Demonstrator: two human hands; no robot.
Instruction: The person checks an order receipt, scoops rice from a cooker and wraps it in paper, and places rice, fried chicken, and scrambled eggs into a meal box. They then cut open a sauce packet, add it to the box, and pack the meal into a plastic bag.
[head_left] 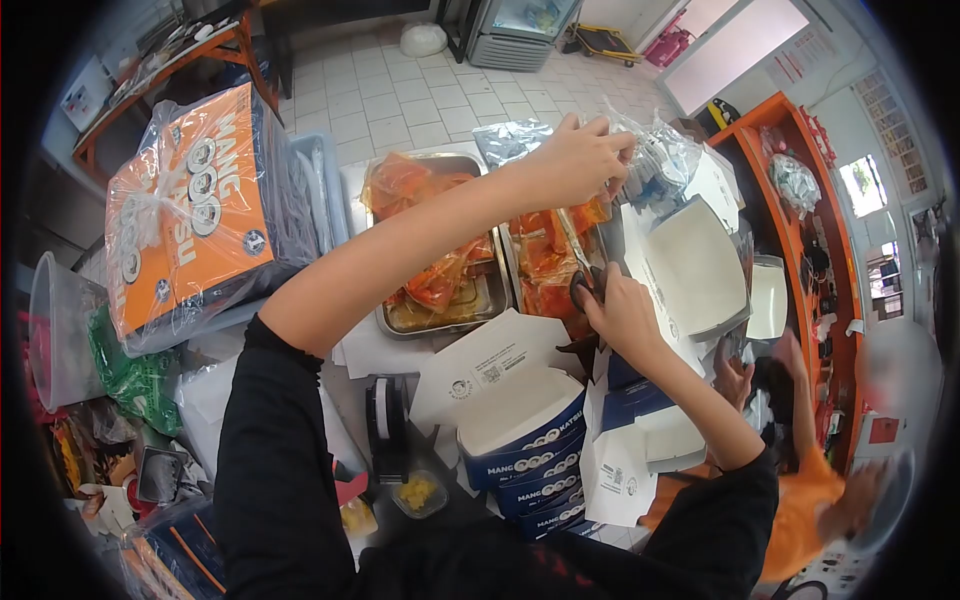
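My right hand point(628, 312) is closed around the black handles of a pair of scissors point(572, 245), whose blades point up and away over a metal tray. My left hand point(572, 160) reaches across above that tray, its fingers pinched at the edge of a clear plastic packet of orange-red food point(590, 213); the exact grip is partly hidden. More such packets point(548, 292) lie beneath the scissors. Beside them, a second metal tray point(440, 318) holds further orange-red packets point(438, 275), partly behind my left forearm.
Stacked blue boxes point(530, 467) with open white lids stand in front of me; another open box point(700, 270) is at right. A black tape dispenser point(388, 425) and small yellow-filled tub point(418, 494) sit nearby. A plastic-wrapped orange carton point(200, 200) stands left. A co-worker in orange point(800, 515) works at right.
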